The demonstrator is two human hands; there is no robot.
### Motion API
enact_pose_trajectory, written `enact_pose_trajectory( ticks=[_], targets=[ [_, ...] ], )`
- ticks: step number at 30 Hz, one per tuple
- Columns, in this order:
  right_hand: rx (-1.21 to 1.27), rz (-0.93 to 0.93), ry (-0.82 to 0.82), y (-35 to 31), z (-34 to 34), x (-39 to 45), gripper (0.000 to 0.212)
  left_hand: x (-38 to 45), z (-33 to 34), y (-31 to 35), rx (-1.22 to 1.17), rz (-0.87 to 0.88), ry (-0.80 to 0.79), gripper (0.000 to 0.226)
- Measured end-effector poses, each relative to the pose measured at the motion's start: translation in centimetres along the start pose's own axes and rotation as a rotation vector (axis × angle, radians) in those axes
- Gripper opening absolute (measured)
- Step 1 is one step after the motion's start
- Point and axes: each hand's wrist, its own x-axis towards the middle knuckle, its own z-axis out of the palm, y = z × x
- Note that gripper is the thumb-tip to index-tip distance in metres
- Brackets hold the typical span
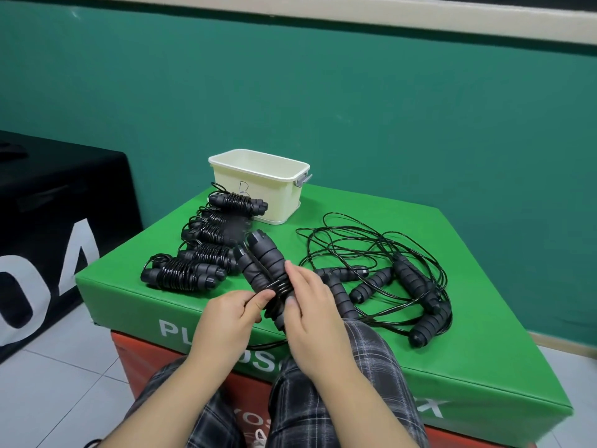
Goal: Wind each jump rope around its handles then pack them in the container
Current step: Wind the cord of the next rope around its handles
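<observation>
A green padded box (371, 360) sits on a red one (151, 354), beside a black box (58, 202).

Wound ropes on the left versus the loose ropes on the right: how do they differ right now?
The wound jump ropes lie as compact bundles, cord coiled tightly round paired handles; the loose jump ropes sprawl in tangled loops, handles scattered apart. The wound ones sit in a row leading to the cream container; the loose ones lie further right. Both are black and rest on the green box, outside the container.

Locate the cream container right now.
In the head view the cream container stands at the far edge of the green box, left of centre, just behind the row of wound jump ropes.
</observation>
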Motion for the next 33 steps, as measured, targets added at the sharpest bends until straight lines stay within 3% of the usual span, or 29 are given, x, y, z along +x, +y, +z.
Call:
enact_pose_trajectory(
  ticks=[2, 6, 8, 12, 17, 26, 29, 33],
  targets=[
    [-0.083, 0.011, -0.005, -0.2, 0.1, -0.1, 0.065, -0.2, 0.0, 0.1, -0.014, 0.022, 0.000, 0.070],
    [-0.198, 0.135, 0.010, -0.1, 0.3, 0.0, 0.091, -0.4, -0.1, 0.1, -0.070, 0.050, -0.031, 0.098],
    [-0.191, 0.169, 0.020, 0.1, 0.3, 0.0, 0.095, -0.6, -0.2, 0.2, -0.095, 0.069, -0.047, 0.084],
    [-0.147, 0.166, 0.059, 0.3, 0.4, 0.0, 0.082, -0.7, -0.2, 0.7, -0.164, 0.084, -0.072, 0.041],
    [0.119, 0.207, 0.147, 0.1, -0.2, -0.1, 0.060, -0.5, -0.6, 1.0, -0.252, 0.109, -0.142, 0.026],
    [0.420, 0.273, 0.190, 0.3, -0.1, -0.3, 0.048, -0.4, -0.2, 0.5, 0.042, 0.228, -0.178, 0.038],
    [0.535, 0.261, 0.229, 0.1, -0.1, -0.5, 0.051, 0.1, -0.1, 0.4, 0.076, 0.195, -0.145, 0.062],
    [0.797, 0.273, 0.226, 0.1, -0.6, -0.5, 0.033, 0.1, 0.9, 0.1, -0.044, 0.128, -0.150, 0.066]
  ],
)
